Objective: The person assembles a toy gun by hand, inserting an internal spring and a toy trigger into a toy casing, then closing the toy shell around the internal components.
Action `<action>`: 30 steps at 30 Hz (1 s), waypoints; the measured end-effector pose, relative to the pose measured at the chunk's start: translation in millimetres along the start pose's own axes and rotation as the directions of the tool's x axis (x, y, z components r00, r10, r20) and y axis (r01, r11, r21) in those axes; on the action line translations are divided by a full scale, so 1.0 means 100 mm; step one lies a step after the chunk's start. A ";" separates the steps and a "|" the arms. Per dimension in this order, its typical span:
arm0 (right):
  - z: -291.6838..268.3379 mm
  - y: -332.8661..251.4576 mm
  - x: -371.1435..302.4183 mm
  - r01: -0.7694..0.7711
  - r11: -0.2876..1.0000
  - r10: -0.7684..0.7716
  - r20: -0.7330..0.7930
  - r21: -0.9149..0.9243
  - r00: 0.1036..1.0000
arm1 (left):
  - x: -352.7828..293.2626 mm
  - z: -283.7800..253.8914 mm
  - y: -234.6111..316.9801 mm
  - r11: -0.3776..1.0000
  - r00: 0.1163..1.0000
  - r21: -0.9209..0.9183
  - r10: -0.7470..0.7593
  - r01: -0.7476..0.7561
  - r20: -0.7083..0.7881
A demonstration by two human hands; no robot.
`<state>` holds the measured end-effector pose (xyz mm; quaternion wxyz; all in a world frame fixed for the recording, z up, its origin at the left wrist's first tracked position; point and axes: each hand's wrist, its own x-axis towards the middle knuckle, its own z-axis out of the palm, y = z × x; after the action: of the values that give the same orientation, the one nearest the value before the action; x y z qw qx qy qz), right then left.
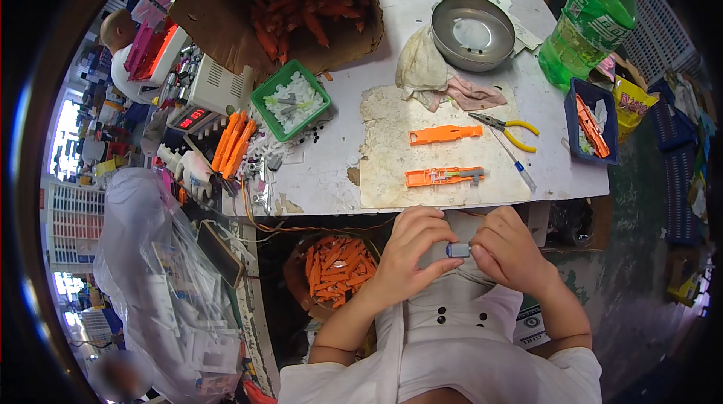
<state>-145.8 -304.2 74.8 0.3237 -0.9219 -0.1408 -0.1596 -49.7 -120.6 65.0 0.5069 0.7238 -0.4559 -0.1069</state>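
Just off the table's front edge, my left hand (416, 252) pinches a small grey-blue rectangular part (457, 250) between thumb and fingers. My right hand (509, 247) is closed at the part's right end, its thumb and fingers touching it. What kind of part it is cannot be made out. On the table ahead lies an orange plastic shell half (444, 176) with small grey and pale pieces set into it. Beyond it is a second orange shell half (446, 134). Yellow-handled pliers (518, 127) and a thin screwdriver (516, 159) rest to their right.
A green tray (326, 109) of white pieces and a cardboard box (218, 9) of orange parts stand left. A metal bowl (497, 57), a rag (418, 65), a green bottle (587, 24) and a blue bin (575, 121) sit right. Below the table, orange pieces (339, 268) fill a box.
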 end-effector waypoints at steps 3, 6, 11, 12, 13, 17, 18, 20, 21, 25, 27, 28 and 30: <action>0.02 -0.01 -0.05 -0.261 0.935 0.239 0.116 0.240 0.964 | -0.01 0.03 0.00 0.968 0.991 0.223 0.128 -0.115 -0.047; 0.03 -0.04 -0.05 -0.423 0.834 0.375 0.199 0.354 0.905 | -0.01 0.05 0.03 0.942 0.984 0.306 0.167 -0.140 -0.064; 0.09 -0.06 -0.04 -0.224 0.955 0.232 -0.020 0.193 0.972 | 0.01 0.00 0.02 0.952 0.987 0.278 0.146 -0.124 -0.063; 0.09 -0.05 -0.05 -0.176 0.978 0.182 -0.046 0.114 0.982 | 0.01 -0.01 0.02 0.961 0.990 0.254 0.126 -0.107 -0.059; 0.08 -0.04 -0.07 -0.129 0.991 0.131 -0.068 0.033 0.989 | 0.00 -0.01 0.01 0.961 0.990 0.254 0.126 -0.107 -0.059; 0.06 -0.04 -0.09 -0.038 0.997 0.029 -0.124 -0.069 0.992 | -0.01 -0.01 -0.01 0.986 0.995 0.144 0.085 -0.079 -0.042; 0.05 -0.04 -0.09 -0.019 0.996 0.007 -0.134 -0.082 0.991 | -0.01 -0.02 0.00 0.990 0.996 0.119 0.077 -0.071 -0.044; 0.03 -0.03 -0.07 0.001 0.996 -0.014 -0.144 -0.095 0.989 | -0.02 -0.01 0.01 0.988 0.996 0.138 0.083 -0.077 -0.044; 0.02 -0.03 -0.06 -0.020 0.998 0.014 -0.102 -0.054 0.995 | -0.02 -0.01 0.00 0.984 0.995 0.156 0.089 -0.081 -0.043; 0.01 0.04 -0.14 -0.101 0.990 0.100 0.009 0.100 0.995 | 0.00 0.01 0.04 0.976 0.991 0.183 0.125 -0.115 -0.046; -0.01 -0.04 -0.08 -0.144 0.983 0.148 -0.032 0.115 0.988 | -0.01 0.00 0.02 0.976 0.991 0.188 0.124 -0.112 -0.056; -0.01 -0.06 -0.06 -0.186 0.974 0.197 -0.073 0.130 0.978 | -0.01 0.00 0.01 0.976 0.991 0.188 0.123 -0.111 -0.056; 0.05 -0.04 -0.09 -0.139 0.985 0.150 -0.117 0.099 0.982 | -0.01 0.00 0.02 0.977 0.988 0.180 0.133 -0.117 -0.080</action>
<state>-154.4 -299.4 70.4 0.3842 -0.9023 -0.0600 -0.1862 -51.1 -119.5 66.0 0.4674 0.7396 -0.4843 -0.0009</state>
